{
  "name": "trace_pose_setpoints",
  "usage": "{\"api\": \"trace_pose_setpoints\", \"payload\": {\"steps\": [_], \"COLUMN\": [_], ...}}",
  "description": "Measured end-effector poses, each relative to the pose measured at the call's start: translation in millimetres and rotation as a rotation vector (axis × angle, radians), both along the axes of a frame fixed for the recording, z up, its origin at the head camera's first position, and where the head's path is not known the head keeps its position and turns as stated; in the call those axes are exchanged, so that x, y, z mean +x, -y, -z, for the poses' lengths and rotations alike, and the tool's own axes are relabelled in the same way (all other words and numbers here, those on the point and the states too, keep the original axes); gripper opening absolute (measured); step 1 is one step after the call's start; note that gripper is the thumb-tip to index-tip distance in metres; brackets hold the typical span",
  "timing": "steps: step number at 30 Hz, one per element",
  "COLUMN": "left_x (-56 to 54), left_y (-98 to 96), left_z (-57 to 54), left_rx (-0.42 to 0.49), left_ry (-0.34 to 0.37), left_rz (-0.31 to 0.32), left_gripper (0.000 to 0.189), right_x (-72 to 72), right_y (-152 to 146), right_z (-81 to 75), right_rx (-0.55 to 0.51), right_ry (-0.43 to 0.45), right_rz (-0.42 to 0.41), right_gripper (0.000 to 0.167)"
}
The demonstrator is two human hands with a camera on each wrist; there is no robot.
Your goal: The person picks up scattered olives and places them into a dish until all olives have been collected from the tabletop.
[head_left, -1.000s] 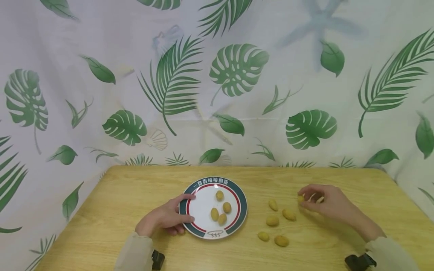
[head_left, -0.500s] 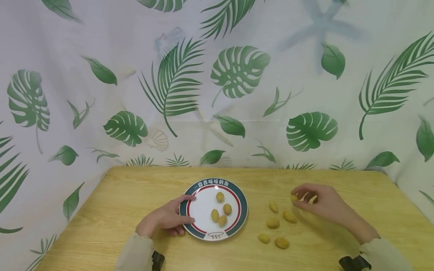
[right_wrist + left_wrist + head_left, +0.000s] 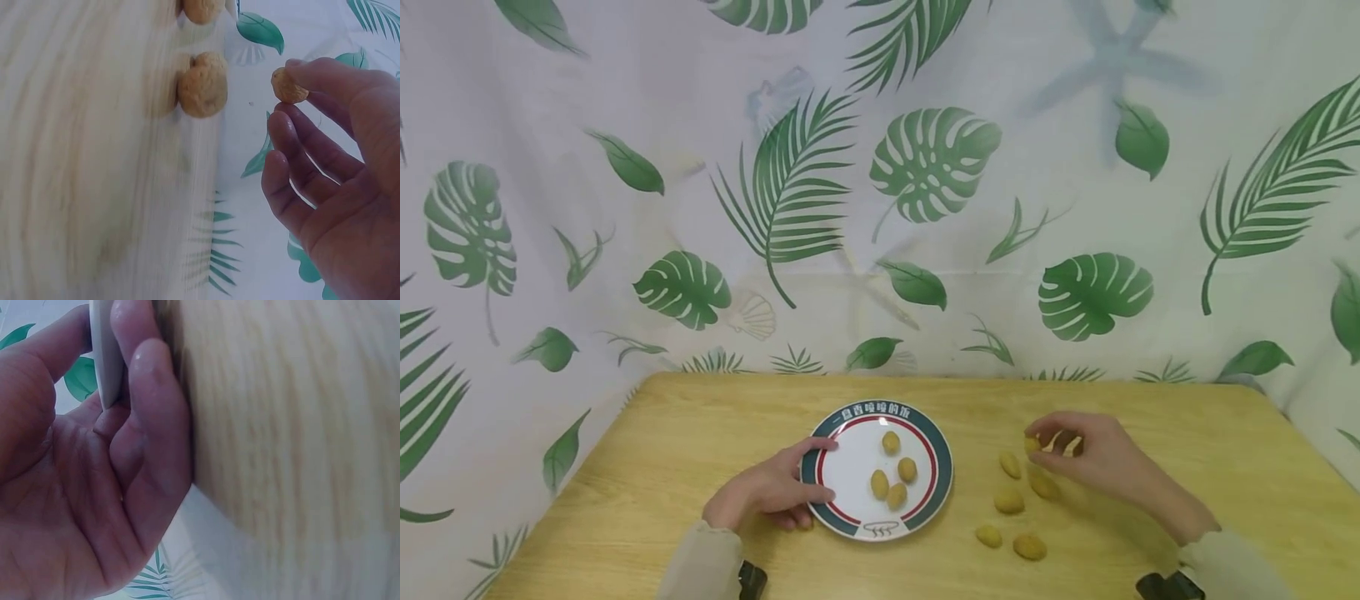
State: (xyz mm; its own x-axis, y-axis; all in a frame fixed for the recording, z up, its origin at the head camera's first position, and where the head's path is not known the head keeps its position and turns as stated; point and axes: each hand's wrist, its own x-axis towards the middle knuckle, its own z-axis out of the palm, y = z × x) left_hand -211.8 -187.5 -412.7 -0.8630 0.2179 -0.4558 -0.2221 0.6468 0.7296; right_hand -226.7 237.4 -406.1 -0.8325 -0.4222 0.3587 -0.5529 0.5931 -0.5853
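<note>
My left hand grips the left edge of a round white plate with a dark green rim and red ring. In the left wrist view, fingers curl beneath the plate, the thumb on its other side. Several small yellow oval fruits lie on it, right of its middle. To the right, my right hand pinches one such fruit between thumb and fingertips, above the table. In the right wrist view its skin looks wrinkled. Just below and left of that hand, several more fruits lie loose.
The wooden table carries the plate left of its middle, with the loose fruits between plate and right hand. Behind it hangs a white cloth printed with green leaves. Both sleeves have black straps near the cuffs.
My right hand has moved left with the pinched fruit, now partly over the nearest loose ones. The left hand keeps its grip on the plate. The whole head view has shifted slightly down.
</note>
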Motion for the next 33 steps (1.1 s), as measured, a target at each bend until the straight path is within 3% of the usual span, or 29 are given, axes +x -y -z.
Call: {"api": "trace_pose_setpoints", "payload": {"steps": [22,33], "left_x": [-1.6,1.1], "left_y": [-3.4,-5.3], "left_z": [-1.9,0.3], "left_rx": [-0.035,-0.033], "left_ry": [-0.009,0.009], "left_rz": [-0.021,-0.025], "left_gripper": [0.068,0.068], "right_x": [-23.4,-26.7], "right_y": [50,71], "right_z": [-1.1,2.1], "right_rx": [-0.035,-0.027], "right_ry": [0.084,0.16], "right_rz": [-0.047,-0.059], "right_gripper": [0.019,0.023]}}
